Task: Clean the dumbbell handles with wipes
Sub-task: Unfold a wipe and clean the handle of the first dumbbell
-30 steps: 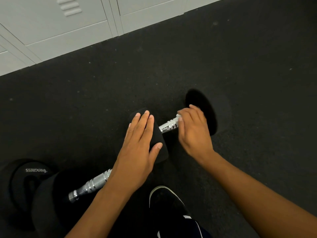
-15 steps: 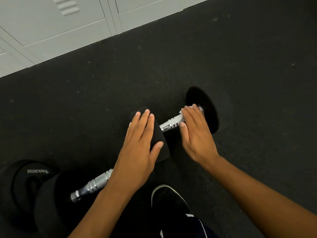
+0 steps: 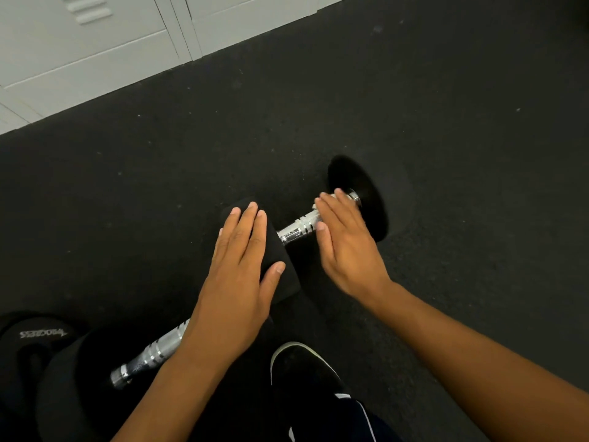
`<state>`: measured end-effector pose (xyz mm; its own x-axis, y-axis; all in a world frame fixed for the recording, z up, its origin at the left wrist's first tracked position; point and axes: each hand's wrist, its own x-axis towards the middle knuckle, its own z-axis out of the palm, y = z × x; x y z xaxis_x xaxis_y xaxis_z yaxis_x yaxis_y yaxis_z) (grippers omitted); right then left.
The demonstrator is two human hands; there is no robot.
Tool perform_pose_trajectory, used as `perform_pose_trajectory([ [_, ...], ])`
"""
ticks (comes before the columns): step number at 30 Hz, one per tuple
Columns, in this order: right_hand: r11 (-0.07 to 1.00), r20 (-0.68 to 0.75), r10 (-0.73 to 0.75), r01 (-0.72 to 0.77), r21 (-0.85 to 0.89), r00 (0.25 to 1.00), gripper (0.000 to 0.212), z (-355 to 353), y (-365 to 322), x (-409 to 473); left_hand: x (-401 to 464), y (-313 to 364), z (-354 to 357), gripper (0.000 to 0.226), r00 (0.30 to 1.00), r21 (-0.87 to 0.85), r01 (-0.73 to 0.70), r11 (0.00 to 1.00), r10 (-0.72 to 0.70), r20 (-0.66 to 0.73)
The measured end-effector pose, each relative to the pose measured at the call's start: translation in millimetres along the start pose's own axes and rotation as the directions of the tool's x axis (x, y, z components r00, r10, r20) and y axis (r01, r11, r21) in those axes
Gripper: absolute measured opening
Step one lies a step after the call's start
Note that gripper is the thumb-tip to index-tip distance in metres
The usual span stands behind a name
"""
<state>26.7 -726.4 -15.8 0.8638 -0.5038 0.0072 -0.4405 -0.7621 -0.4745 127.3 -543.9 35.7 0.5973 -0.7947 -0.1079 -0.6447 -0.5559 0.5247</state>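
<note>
A black dumbbell lies on the dark rubber floor, its chrome handle [image 3: 299,229] running between a near head [image 3: 288,282] and a far head [image 3: 360,199]. My left hand [image 3: 239,282] lies flat on the near head, fingers straight. My right hand [image 3: 347,247] rests over the far part of the handle, fingers stretched toward the far head, thumb beside the bar. No wipe shows; anything under the right palm is hidden. A second dumbbell's chrome handle [image 3: 153,355] lies at lower left, partly behind my left forearm.
The second dumbbell's black head [image 3: 73,387] and another black weight with a white label [image 3: 32,336] sit at the lower left. My black shoe [image 3: 306,378] is at the bottom centre. Grey lockers [image 3: 95,43] line the top left edge of the floor.
My right hand has slid along the handle toward the far head and its fingers have straightened. My left hand has stayed on the near head.
</note>
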Motion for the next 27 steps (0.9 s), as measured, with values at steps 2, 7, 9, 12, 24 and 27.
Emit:
perform_pose_trajectory([
  [2,0.999,0.028,-0.052,0.051,0.010,0.998,0.051,1,-7,-2,0,1,-2,0.071,1.000,-0.021,0.011,1.000,-0.011,0.014],
  [7,0.989,-0.049,-0.079,0.085,0.121,0.996,0.047,-4,-10,-16,-2,7,-7,0.068,0.999,-0.051,0.032,0.998,-0.030,0.032],
  [9,0.992,-0.104,-0.034,0.046,0.116,0.994,0.047,-7,-5,-16,-1,9,-9,0.063,0.998,-0.028,0.050,0.998,-0.049,0.032],
  [12,0.983,-0.160,0.015,0.014,0.182,0.987,0.051,-16,1,-14,2,26,-6,0.055,0.996,0.128,-0.051,0.990,0.060,-0.061],
  [24,0.976,-0.338,-0.185,0.132,-0.174,0.923,0.038,-53,14,24,59,94,67,0.064,0.963,0.415,0.038,0.909,-0.144,0.228],
  [27,0.972,-0.287,-0.148,0.086,-0.219,0.946,0.042,-45,22,32,60,105,60,0.068,0.922,0.551,0.068,0.832,-0.264,0.285],
])
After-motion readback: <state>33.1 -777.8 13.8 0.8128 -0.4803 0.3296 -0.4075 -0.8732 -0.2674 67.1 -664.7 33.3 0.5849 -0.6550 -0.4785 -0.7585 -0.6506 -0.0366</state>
